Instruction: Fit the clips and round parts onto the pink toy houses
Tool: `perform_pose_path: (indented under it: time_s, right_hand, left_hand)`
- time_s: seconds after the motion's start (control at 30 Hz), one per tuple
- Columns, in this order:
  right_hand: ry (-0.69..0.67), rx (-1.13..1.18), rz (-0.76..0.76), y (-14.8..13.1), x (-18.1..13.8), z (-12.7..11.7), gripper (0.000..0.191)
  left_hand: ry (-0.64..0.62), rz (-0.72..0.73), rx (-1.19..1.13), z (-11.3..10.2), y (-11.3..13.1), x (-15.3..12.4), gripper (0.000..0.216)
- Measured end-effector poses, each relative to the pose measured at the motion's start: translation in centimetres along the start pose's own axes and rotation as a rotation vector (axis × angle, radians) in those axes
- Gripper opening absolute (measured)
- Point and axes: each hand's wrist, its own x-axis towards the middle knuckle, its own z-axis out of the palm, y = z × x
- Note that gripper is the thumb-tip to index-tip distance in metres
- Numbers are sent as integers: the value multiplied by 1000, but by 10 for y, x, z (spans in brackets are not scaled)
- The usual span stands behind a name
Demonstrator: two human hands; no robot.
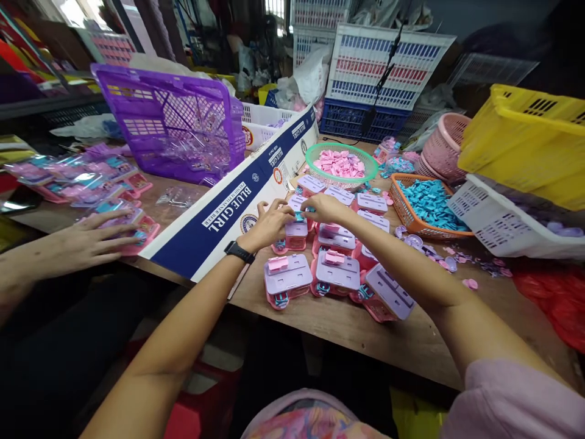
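Observation:
My left hand (270, 222), with a black watch on its wrist, and my right hand (325, 209) meet over a small pink and lilac toy (296, 232) on the wooden table (347, 329). Both hands are closed in a pinch around a small teal piece (300, 216) on top of that toy. Several more lilac-topped pink toys (337, 271) lie in rows just in front of and beside my hands.
A green bowl of pink pieces (340, 163) and an orange basket of teal pieces (427, 204) stand behind the toys. A Blue Girl cardboard box (237, 204), purple crate (176, 125), yellow crate (530, 137) and white basket (498, 222) surround them. Another person's hand (85, 241) rests on packaged toys at left.

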Motion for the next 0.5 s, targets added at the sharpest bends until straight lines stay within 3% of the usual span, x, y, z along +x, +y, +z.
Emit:
perform_pose_path:
  time_s: [0.1,0.17,0.23,0.3,0.4,0.5]
  right_hand:
    - [179,432,20,-4,-14,6,27]
    - [163,819,50,-16,-24,10,41]
    - [66,1156,110,-30,-33,11,56]
    - [18,1355,161,-43,-39,9,63]
    - [23,1431,158,-53,-47,4,67]
    - [-4,1443,36,-51,-53,1,62]
  left_hand:
    - [280,-75,-226,-1,11,-14,31]
    - [386,-103,-430,-3,24,-22,27]
    - [373,-105,-604,-7,39,-26,35]
    - [344,-103,-684,-11,52,-27,39]
    - [324,-104,-754,-17,64,-27,41]
    - [202,-108,-923,-24,67,-28,41]
